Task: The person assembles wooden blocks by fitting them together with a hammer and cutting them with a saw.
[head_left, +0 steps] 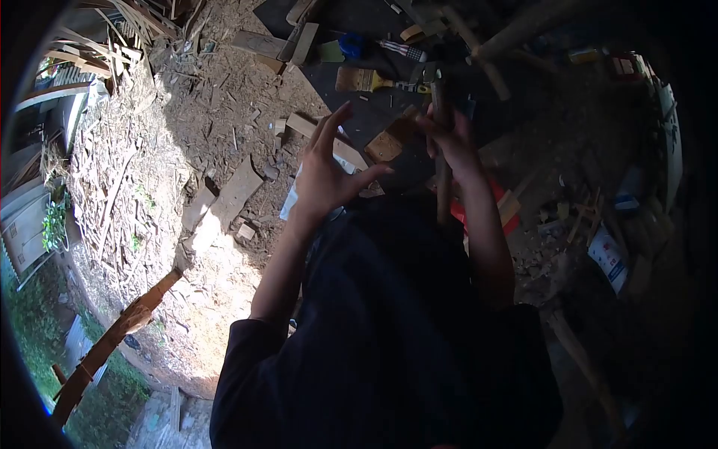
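My left hand (323, 176) is raised with its fingers spread and the thumb stretched to the right, with nothing in it. My right hand (455, 142) is wrapped round the wooden handle of a hammer (441, 101), whose dark head points away from me. Between the two hands lies a small wooden block (384, 147) on a dark mat (344, 93). Beyond the hands is a paintbrush (363, 79) with a yellow ferrule. Part of the hammer's handle is covered by my fingers.
Wood shavings and offcuts cover the ground (217, 112) on the left. A blue tape roll (351, 45) lies at the far side. Something red (502, 206) sits beside my right forearm. A long rough plank (120, 329) stands out at the lower left.
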Action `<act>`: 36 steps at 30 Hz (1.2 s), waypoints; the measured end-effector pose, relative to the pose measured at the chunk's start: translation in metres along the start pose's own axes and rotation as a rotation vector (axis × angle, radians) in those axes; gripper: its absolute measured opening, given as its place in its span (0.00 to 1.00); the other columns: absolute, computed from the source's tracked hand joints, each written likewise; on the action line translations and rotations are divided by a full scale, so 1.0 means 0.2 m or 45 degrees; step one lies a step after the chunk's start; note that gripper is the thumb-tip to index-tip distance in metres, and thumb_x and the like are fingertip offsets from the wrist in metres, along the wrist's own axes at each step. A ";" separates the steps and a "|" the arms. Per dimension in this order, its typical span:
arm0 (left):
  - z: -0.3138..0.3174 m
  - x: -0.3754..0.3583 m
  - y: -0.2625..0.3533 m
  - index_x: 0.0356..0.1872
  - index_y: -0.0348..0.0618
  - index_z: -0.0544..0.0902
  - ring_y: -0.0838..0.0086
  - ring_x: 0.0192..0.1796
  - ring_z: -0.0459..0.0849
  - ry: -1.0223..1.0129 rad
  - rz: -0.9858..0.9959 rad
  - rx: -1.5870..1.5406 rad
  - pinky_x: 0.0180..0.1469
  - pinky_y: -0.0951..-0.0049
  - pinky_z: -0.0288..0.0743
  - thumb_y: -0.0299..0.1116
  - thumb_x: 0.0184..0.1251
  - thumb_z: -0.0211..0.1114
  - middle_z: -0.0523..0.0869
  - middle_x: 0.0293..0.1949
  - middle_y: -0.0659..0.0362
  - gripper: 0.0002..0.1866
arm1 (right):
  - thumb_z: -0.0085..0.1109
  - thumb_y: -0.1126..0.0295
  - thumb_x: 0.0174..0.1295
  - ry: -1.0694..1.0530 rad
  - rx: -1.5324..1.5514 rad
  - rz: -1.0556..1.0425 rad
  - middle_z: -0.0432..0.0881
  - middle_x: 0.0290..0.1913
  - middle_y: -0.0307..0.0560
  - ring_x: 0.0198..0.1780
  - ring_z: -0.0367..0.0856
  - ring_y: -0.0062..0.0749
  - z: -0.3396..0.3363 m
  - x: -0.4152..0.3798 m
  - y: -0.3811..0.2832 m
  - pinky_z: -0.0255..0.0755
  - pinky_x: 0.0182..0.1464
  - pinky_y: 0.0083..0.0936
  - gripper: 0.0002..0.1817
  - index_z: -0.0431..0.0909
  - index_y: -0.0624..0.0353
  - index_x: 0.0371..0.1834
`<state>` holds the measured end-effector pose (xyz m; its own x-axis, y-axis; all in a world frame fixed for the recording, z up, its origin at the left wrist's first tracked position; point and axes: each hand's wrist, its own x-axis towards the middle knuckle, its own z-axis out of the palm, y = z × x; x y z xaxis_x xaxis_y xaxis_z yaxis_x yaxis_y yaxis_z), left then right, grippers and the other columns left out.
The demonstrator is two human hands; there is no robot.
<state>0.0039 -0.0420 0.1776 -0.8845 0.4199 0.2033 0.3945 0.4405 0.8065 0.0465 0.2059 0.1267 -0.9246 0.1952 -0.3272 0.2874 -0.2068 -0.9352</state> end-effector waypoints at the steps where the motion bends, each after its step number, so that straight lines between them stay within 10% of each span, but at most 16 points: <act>1: 0.03 0.03 0.02 0.70 0.37 0.81 0.54 0.59 0.93 0.007 0.066 -0.052 0.64 0.60 0.85 0.36 0.56 0.87 0.93 0.54 0.50 0.39 | 0.79 0.61 0.66 -0.011 0.000 0.000 0.76 0.26 0.32 0.18 0.74 0.15 -0.01 0.00 0.01 0.68 0.21 0.19 0.18 0.76 0.54 0.43; 8: 0.19 0.04 -0.07 0.60 0.39 0.88 0.62 0.59 0.94 -0.203 -0.048 -0.323 0.59 0.65 0.88 0.26 0.61 0.82 0.93 0.58 0.52 0.25 | 0.79 0.65 0.66 -0.026 0.049 -0.033 0.75 0.26 0.31 0.19 0.74 0.14 0.02 -0.03 -0.04 0.67 0.21 0.17 0.17 0.76 0.54 0.44; 24: -0.22 0.08 0.31 0.60 0.36 0.88 0.53 0.55 0.95 -0.074 0.601 -0.076 0.54 0.62 0.92 0.30 0.57 0.80 0.92 0.58 0.47 0.27 | 0.76 0.74 0.66 -0.232 0.224 -0.031 0.81 0.32 0.36 0.19 0.78 0.14 0.12 -0.33 -0.53 0.72 0.18 0.15 0.18 0.75 0.59 0.51; 36: -0.21 0.01 0.31 0.60 0.37 0.88 0.55 0.54 0.96 -0.146 0.521 -0.171 0.51 0.64 0.93 0.29 0.56 0.81 0.92 0.58 0.48 0.27 | 0.75 0.77 0.64 -0.343 0.420 -0.058 0.82 0.34 0.41 0.19 0.78 0.17 0.11 -0.35 -0.48 0.68 0.17 0.16 0.18 0.73 0.58 0.50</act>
<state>0.0168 -0.0479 0.2524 -0.6258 0.6270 0.4640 0.6638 0.1157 0.7389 0.0773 0.1904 0.2432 -0.9793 -0.0369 -0.1989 0.1898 -0.5078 -0.8403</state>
